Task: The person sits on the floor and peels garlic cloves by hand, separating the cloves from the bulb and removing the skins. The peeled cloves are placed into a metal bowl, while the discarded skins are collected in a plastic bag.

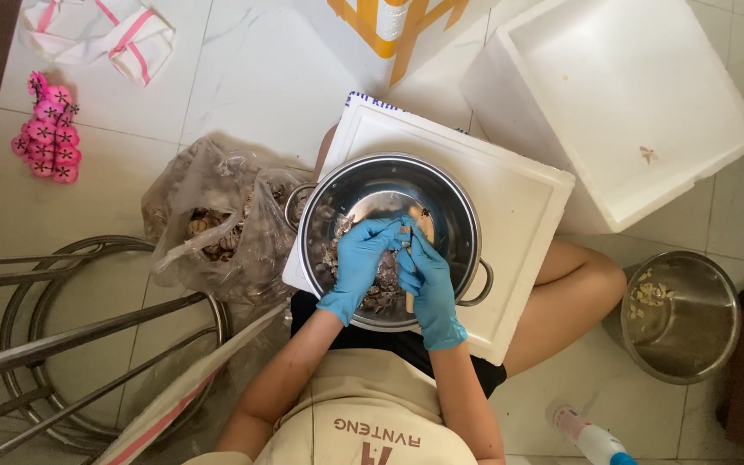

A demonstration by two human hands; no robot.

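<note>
Over 1 steel pot (458, 202): 2 gloved hands, left hand (360, 263) & right hand (428, 280), pinching 1 small pc.

We see a home floor of pale tiles (243, 77), with steel pots (389, 237) and foam boxes (622, 103).

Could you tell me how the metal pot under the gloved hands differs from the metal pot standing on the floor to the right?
The pot under the hands rests on a white foam lid; the floor pot stands on tiles. The first looks wider and shallower, with side handles; the floor pot looks deeper, with no handles visible. The first holds a dark pile, the second a few pale bits. Both are shiny, round and uncovered.
</note>
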